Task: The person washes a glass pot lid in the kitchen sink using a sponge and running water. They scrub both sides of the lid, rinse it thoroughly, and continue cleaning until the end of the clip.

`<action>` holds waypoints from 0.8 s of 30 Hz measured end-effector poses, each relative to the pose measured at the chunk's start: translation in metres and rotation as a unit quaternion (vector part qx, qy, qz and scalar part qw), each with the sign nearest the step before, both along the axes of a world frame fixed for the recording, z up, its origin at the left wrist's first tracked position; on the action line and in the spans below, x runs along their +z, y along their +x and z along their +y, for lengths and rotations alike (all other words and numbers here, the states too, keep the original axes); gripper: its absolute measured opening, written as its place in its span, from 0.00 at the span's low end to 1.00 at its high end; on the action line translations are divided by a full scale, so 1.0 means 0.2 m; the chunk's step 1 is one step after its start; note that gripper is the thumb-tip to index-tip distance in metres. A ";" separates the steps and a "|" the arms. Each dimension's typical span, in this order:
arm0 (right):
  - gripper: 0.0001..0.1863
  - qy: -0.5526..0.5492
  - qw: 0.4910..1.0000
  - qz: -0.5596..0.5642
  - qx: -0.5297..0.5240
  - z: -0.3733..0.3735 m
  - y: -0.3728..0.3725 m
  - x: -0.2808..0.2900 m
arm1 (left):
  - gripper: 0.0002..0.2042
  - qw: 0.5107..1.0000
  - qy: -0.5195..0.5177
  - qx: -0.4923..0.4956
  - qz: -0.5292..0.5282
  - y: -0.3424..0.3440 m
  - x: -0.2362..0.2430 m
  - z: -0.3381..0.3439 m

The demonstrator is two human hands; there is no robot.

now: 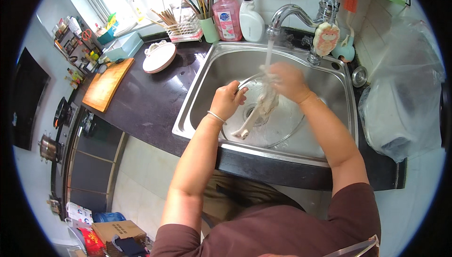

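Note:
In the sink [187, 115], my left hand [228, 100] is closed on the rim of a clear round bowl or lid [288, 138], which I cannot tell apart by its outline. My right hand [286, 81], smeared by motion, is beneath the running faucet [291, 11]. From its fingers hangs a wet, whitish, cloth-like thing [267, 102], its long narrow end reaching down toward the sink's front. Water falls over this thing and the right fingers. Part of the rim is hidden behind both hands.
Behind the sink stand a pink pump bottle [227, 17], a white spray bottle [251, 19] and a green utensil cup [209, 29]. A lidded white dish [159, 58] and a wooden cutting board [108, 83] lie left. A plastic-covered appliance [398, 115] is at right.

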State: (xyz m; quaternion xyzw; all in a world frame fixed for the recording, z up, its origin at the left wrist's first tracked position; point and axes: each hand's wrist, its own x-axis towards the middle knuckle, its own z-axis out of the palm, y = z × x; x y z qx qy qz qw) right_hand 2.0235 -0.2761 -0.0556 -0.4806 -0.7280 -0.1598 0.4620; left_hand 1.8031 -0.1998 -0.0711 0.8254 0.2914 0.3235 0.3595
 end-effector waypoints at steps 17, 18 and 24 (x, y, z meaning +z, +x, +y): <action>0.13 0.071 0.997 -0.020 0.003 0.06 -0.14 0.06 | 0.09 0.988 0.151 0.037 0.004 0.03 0.02 -0.06; 0.13 0.062 0.998 -0.012 -0.031 0.06 -0.07 0.05 | 0.10 0.989 0.144 0.040 0.002 0.03 0.00 -0.06; 0.12 -0.062 0.964 0.183 -0.184 0.09 0.25 -0.21 | 0.08 0.986 0.157 0.058 -0.024 0.04 -0.03 -0.03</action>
